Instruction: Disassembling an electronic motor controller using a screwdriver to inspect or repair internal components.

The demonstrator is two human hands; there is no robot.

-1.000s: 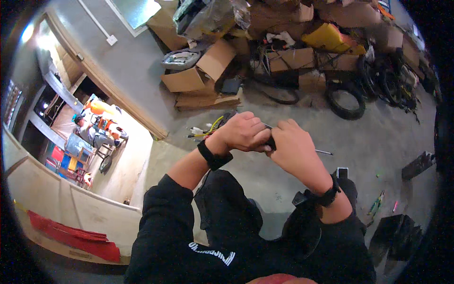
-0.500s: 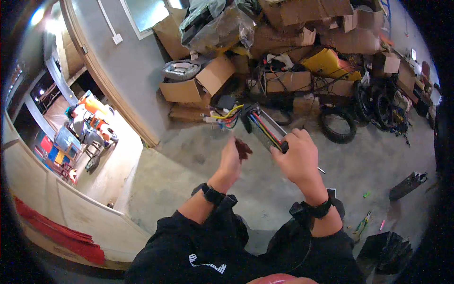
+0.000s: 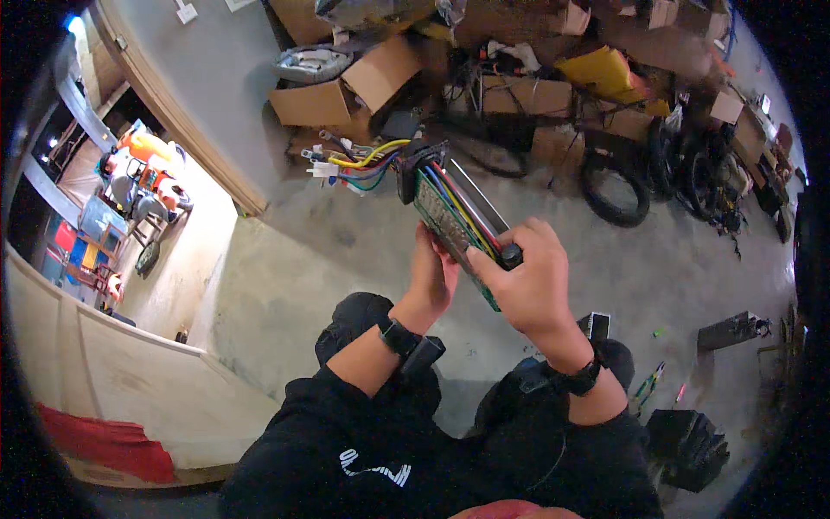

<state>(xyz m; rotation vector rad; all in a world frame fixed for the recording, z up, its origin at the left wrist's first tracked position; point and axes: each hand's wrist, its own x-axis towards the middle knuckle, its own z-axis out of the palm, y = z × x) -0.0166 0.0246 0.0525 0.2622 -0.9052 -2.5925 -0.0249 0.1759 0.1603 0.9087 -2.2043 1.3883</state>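
We locate the board (image 3: 441,208) raised over the floor (image 3: 303,251), tilted, its far end to the upper left and its near end to the lower right.

Condition: we judge it opened up, since its green face shows and no casing encloses it. Wires (image 3: 461,201) run along its right side to the black cap (image 3: 406,180) at its far end. Outstanding: the plugs (image 3: 323,169) left of the board hang loose, joined to nothing we can see.

Right hand (image 3: 538,278): clamped round the board's near end, beside a black knob (image 3: 512,255). Left hand (image 3: 435,278): apart from the right, at the board's left edge; its fingertips are partly hidden, so we cannot tell whether it grips.

Obstructions: the right hand covers the board's near end; our left knee (image 3: 357,322) is below and left of the board.

Surroundings, relative to the board: tyre (image 3: 616,192) to the right; carton (image 3: 380,78) above; hollow box (image 3: 596,325), pliers (image 3: 650,385) and black stack (image 3: 687,445) to the lower right; co-worker (image 3: 125,177) far left, beside an orange motorbike (image 3: 145,143).
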